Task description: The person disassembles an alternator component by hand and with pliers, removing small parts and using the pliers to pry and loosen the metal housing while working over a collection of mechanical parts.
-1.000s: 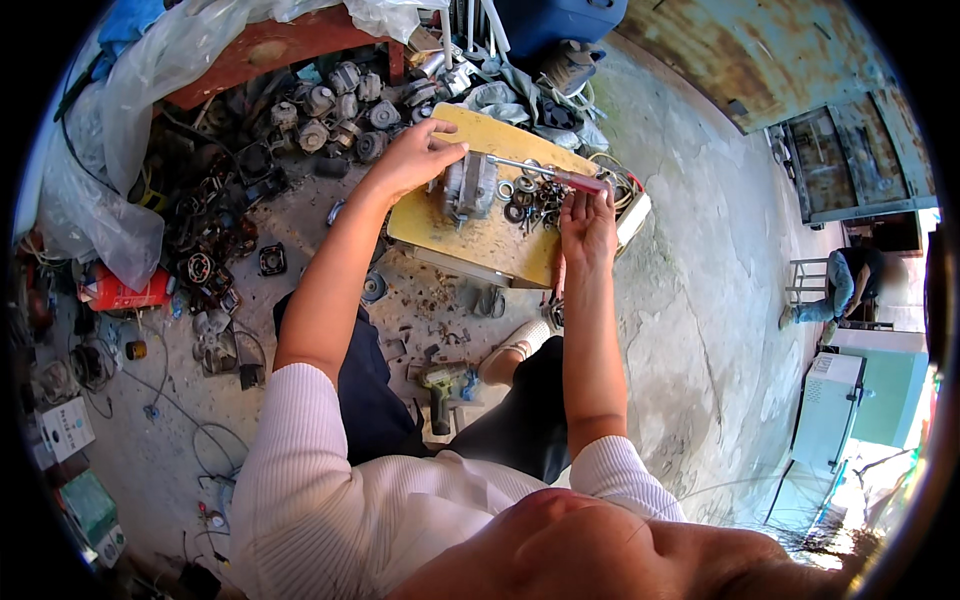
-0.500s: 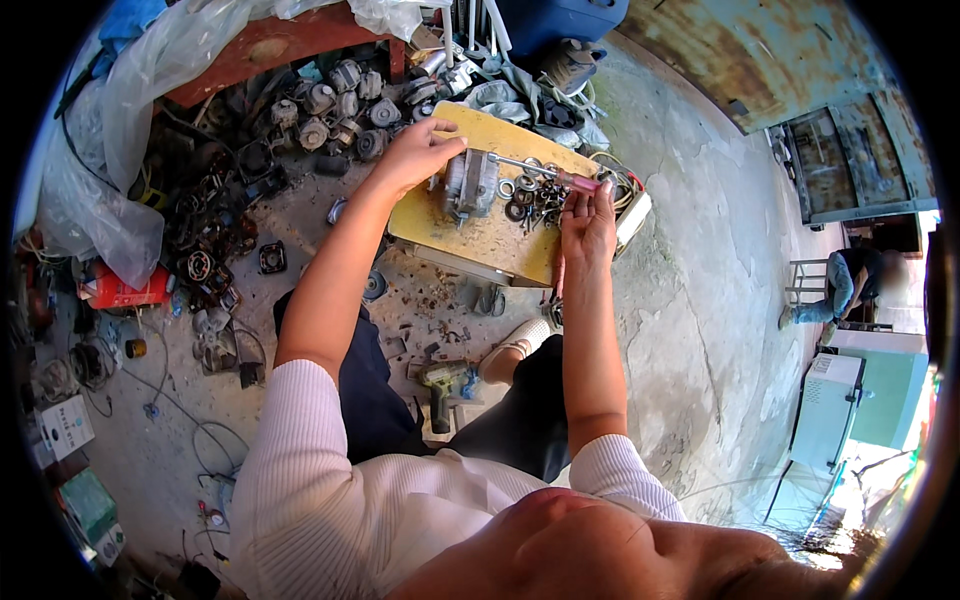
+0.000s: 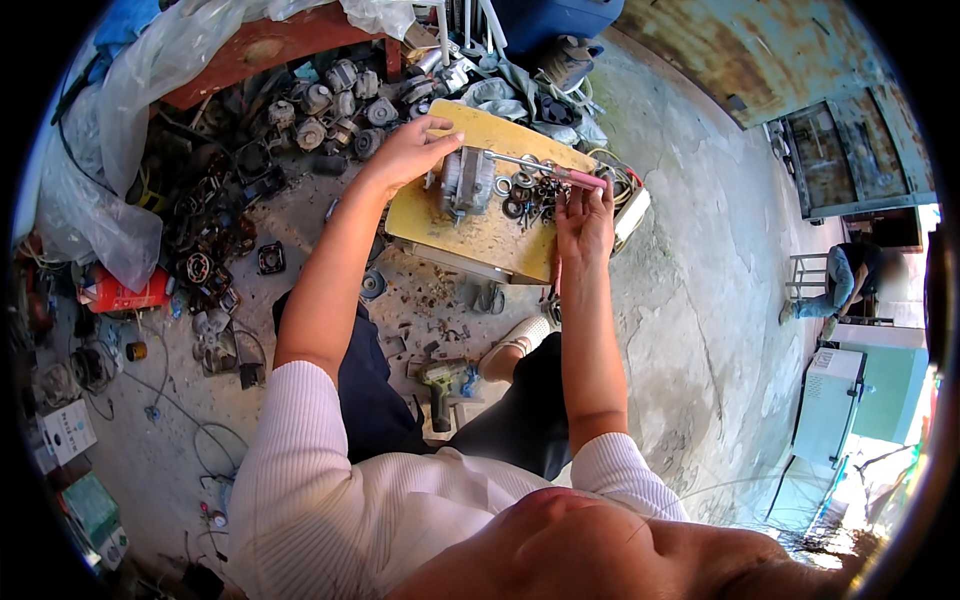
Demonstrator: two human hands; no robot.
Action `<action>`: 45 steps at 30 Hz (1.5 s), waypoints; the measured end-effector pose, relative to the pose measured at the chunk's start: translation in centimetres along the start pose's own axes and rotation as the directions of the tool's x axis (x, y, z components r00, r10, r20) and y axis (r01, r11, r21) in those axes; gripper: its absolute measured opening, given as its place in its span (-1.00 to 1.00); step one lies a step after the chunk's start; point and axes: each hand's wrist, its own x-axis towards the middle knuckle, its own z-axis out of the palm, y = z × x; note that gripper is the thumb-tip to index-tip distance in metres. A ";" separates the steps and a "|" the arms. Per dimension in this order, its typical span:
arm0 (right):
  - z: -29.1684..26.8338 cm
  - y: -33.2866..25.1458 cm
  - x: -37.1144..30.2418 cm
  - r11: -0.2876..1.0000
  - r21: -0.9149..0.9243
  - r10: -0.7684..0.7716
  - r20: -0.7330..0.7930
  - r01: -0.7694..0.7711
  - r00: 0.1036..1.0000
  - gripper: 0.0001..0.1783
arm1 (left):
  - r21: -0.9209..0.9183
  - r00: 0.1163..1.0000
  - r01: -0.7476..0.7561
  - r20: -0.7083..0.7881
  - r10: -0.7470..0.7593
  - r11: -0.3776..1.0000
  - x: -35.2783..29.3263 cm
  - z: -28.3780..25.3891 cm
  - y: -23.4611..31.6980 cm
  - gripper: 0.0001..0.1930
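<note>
A grey finned electric motor [image 3: 467, 183] stands on a yellow-topped small table [image 3: 425, 222] in front of me. My left hand [image 3: 408, 152] is at the motor's far left, thumb and fingers apart, the thumb close to its upper edge; whether it touches cannot be made out. With my right hand [image 3: 585, 228] I hold a screwdriver [image 3: 578, 178] by its pinkish-red handle, fingertips and thumb around it. Its long shaft points left, with the tip at the motor's upper right side. Beside the motor lie dark and shiny rings [image 3: 514, 208] and small loose parts.
A green power drill [image 3: 438, 392] is on the floor near my feet. Piled motors [image 3: 312, 130] and dark scrap fill the left, with a red case [image 3: 125, 288]. A white power strip [image 3: 632, 217] and cables sit at the table's right end. A person [image 3: 853, 280] sits far right.
The screwdriver's handle has tilted slightly and shows more above my right fingers, which have shifted on it. My left hand stays nearly in place beside the motor.
</note>
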 end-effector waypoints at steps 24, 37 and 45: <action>0.7 1.4 0.6 0.995 0.083 -0.058 -0.018 0.059 0.998 -0.68 | -0.080 0.994 -0.101 0.041 0.105 0.992 0.3 -0.3 -0.8 -0.50; 2.1 0.5 -0.8 0.998 0.021 -0.051 -0.103 0.053 0.993 -0.60 | -0.076 0.999 -0.041 0.027 0.043 0.996 -0.3 0.1 -0.2 -0.51; 2.6 0.1 -1.5 0.999 0.036 -0.034 -0.034 0.035 0.999 -0.57 | -0.049 0.998 -0.042 -0.046 0.040 0.998 0.0 0.3 -0.3 -0.53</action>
